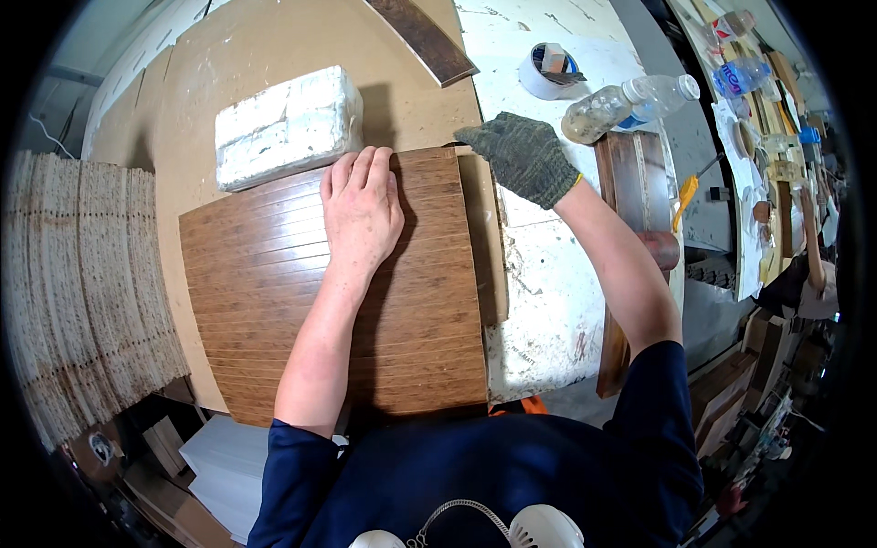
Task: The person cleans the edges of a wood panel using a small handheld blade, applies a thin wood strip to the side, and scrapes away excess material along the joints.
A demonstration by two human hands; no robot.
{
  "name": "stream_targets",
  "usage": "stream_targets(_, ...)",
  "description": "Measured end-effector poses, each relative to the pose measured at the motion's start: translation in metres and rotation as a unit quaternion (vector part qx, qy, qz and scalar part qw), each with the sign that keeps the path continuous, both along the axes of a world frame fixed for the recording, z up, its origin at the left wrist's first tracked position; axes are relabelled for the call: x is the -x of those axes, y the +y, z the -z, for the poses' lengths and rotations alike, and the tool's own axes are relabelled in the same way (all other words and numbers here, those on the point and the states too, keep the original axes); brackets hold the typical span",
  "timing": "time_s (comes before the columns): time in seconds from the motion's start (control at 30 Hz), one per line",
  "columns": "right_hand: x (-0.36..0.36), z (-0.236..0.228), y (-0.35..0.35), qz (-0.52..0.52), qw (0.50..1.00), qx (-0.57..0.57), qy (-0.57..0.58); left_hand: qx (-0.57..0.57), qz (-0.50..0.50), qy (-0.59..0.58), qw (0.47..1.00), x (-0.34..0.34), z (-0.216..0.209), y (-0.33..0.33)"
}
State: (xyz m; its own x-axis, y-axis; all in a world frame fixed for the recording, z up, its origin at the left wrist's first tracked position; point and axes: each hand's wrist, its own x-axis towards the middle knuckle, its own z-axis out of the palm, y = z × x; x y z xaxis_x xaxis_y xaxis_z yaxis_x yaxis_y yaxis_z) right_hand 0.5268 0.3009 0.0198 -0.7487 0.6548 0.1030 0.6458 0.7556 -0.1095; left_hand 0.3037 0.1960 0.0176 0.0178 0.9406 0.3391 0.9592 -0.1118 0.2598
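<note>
Grooved brown wood panel (247,301), on near side of white brick-shaped block (283,128). Bare left hand (364,205) laid flat, just beside block; gloved right hand (525,157) right of block, can't tell if gripping. Could slip if pushed crooked.

The white worktable (548,342) is scuffed and stained, with brown cardboard (274,46) spread over its left side! Onto that cardboard come the brown slatted panel (260,310), the white block (290,123) right by its far edge, and a dark plank (422,41) beyond. Over on bare white: a round container (540,89), two plastic bottles (596,116), and dark wood (650,169) hugging the right edge.
</note>
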Motion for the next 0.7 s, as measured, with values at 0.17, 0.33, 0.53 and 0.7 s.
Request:
stream_targets(0.17, -0.003, 0.005, 0.002, -0.021, 1.0, -0.012, 0.002, 0.005, -0.004, -0.003, 1.0, 0.0, 0.004, 0.001)
stream_targets(0.33, -0.008, -0.008, -0.035, -0.087, 0.996, 0.025, -0.016, 0.022, -0.014, -0.008, 1.0, 0.001, 0.002, 0.0)
stream_targets(0.53, -0.055, 0.014, -0.095, -0.191, 0.981, -0.002, 0.026, 0.023, -0.014, -0.014, 1.0, -0.003, 0.0, -0.002)
stream_targets(0.7, -0.004, 0.001, -0.012, -0.062, 0.987, -0.072, 0.128, 0.021, -0.007, -0.008, 1.0, -0.001, -0.001, -0.001)
